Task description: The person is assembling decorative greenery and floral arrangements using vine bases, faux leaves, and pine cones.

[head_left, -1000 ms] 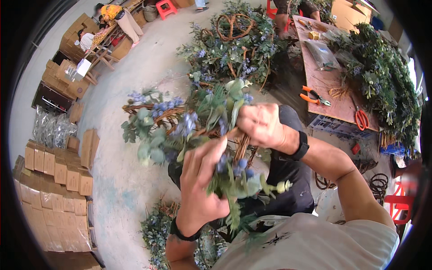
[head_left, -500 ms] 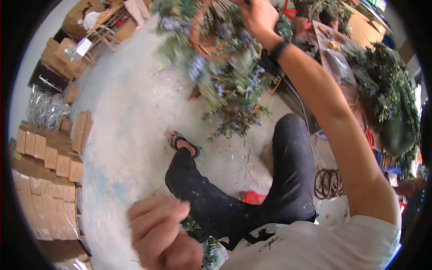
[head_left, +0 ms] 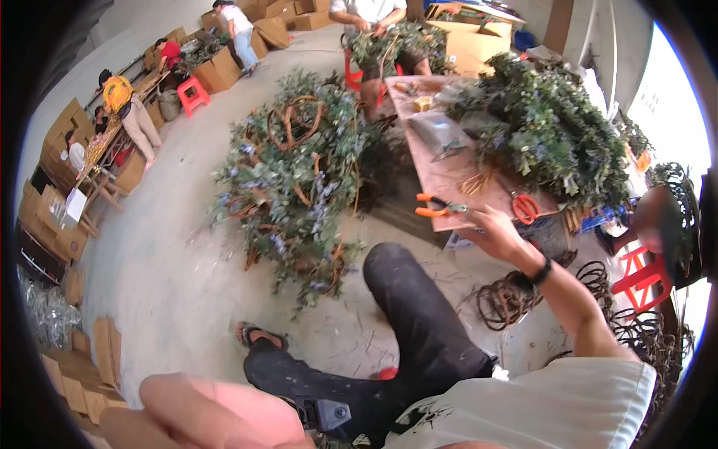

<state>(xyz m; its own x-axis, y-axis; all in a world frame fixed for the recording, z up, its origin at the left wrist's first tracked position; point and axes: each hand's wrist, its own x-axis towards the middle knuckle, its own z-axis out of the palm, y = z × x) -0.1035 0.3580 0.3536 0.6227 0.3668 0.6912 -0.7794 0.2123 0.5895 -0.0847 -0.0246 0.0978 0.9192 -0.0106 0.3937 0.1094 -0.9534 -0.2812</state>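
My right hand (head_left: 490, 228) hovers with fingers apart at the near edge of a low pink-brown table (head_left: 441, 176), just right of orange-handled pliers (head_left: 436, 206), and holds nothing. My left hand (head_left: 213, 415) is low at the bottom left, close to the camera and blurred; I see nothing in it. A pile of twig wreaths with green and blue foliage (head_left: 295, 176) lies on the floor ahead of my black-trousered knee (head_left: 404, 299).
On the table are red-handled scissors (head_left: 525, 208) and a big heap of greenery (head_left: 553, 135). Coils of brown vine (head_left: 508, 299) lie by the table. Cardboard boxes (head_left: 75, 374) line the left. Other people work at the back and left.
A wreath held in both hands a second ago went onto the floor pile. My right hand then swung right to the table edge by the pliers; my left hand dropped low.
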